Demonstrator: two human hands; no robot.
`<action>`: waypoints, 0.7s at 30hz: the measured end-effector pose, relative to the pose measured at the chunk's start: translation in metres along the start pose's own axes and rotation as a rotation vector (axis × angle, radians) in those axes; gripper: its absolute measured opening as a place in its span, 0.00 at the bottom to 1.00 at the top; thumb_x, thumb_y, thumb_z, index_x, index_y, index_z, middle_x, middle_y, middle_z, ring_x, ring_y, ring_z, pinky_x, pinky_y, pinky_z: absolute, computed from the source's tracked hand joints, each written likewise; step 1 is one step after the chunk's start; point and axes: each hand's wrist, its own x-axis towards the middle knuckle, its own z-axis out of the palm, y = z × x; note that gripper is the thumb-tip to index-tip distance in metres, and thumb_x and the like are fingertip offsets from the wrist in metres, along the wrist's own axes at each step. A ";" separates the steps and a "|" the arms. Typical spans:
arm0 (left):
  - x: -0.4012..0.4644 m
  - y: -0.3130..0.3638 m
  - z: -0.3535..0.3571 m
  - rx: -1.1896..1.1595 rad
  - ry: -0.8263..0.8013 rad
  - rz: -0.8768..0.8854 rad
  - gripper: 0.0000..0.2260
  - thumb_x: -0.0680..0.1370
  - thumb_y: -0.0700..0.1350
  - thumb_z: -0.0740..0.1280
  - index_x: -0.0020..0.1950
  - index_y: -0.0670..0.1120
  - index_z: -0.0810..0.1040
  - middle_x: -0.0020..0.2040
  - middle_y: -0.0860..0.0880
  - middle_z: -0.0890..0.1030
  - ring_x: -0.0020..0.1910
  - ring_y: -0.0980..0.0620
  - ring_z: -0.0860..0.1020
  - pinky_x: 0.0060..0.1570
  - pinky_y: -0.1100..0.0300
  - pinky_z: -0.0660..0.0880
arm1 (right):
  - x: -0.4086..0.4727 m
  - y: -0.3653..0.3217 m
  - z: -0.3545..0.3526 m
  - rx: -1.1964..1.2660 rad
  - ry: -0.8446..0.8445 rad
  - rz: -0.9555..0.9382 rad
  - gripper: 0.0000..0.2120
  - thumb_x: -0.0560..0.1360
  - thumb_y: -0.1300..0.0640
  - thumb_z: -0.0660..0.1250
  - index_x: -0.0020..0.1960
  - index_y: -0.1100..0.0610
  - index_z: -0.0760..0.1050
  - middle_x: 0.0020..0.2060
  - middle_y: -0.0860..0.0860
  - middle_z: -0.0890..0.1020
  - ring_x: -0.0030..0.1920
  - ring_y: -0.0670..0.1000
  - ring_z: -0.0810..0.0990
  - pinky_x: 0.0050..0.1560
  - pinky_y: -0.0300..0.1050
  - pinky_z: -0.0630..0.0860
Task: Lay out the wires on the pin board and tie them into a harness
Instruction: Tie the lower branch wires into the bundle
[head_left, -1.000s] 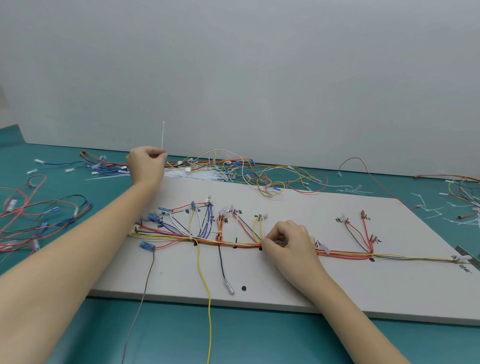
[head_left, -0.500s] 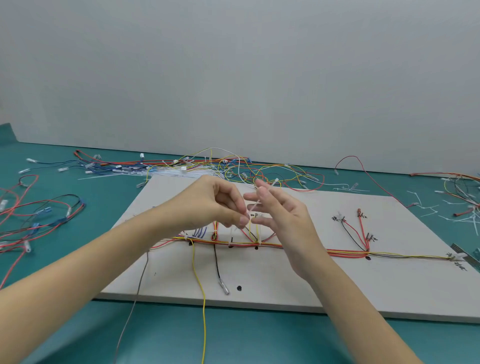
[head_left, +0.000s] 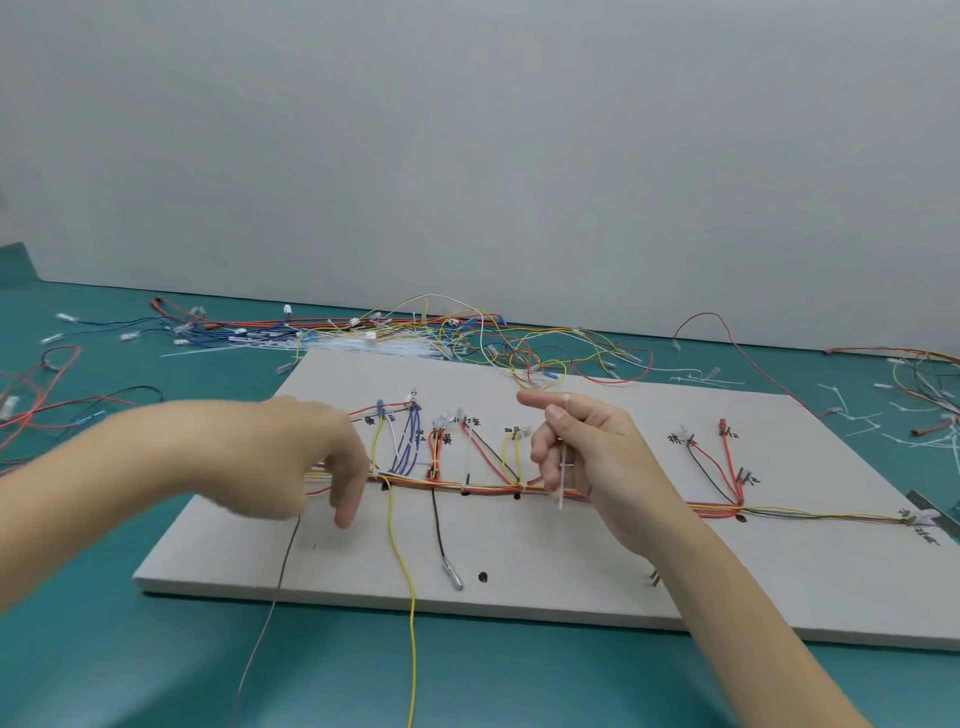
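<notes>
The head view shows the flat grey rectangular pin board (head_left: 597, 561) on teal tabletop, a bundle of red, yellow and orange wires (head_left: 623, 496) running across its middle. Above that bundle, the right hand (head_left: 587, 462) pinches a thin white plastic cable tie (head_left: 562, 478), forefinger straight. The blurred left hand (head_left: 311, 457) hangs over the bundle's left end, fingers relaxed, pointing down.

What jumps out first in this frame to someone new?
The flat grey pin board lies mid-table, and a multicoloured wire trunk runs left to right across it, with branches fanning up to hand-written labels. Above it the right hand pinches a thin white cable tie, while the left hand hangs blurred with fingers pointing down, holding nothing visible. Behind the board, a tangled pile of loose coloured wires lies on the teal table.
</notes>
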 end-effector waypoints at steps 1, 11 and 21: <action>-0.002 0.001 0.007 0.107 -0.015 -0.001 0.29 0.59 0.39 0.48 0.46 0.67 0.74 0.49 0.67 0.69 0.54 0.63 0.65 0.51 0.65 0.66 | 0.000 0.000 0.000 0.006 0.000 0.013 0.13 0.83 0.63 0.55 0.61 0.62 0.75 0.27 0.53 0.76 0.21 0.47 0.71 0.21 0.38 0.69; 0.009 -0.021 0.032 -0.247 0.079 0.031 0.11 0.72 0.41 0.66 0.41 0.59 0.75 0.42 0.58 0.77 0.44 0.55 0.76 0.49 0.54 0.76 | -0.002 -0.002 -0.005 -0.021 0.020 0.077 0.13 0.82 0.64 0.55 0.60 0.63 0.77 0.28 0.52 0.73 0.22 0.46 0.68 0.21 0.37 0.66; 0.036 0.021 0.061 0.015 0.547 0.270 0.06 0.76 0.49 0.66 0.49 0.61 0.78 0.50 0.63 0.67 0.45 0.68 0.67 0.44 0.60 0.72 | -0.009 -0.011 -0.019 0.168 -0.050 0.217 0.14 0.78 0.59 0.58 0.50 0.58 0.82 0.26 0.47 0.62 0.22 0.43 0.54 0.18 0.33 0.51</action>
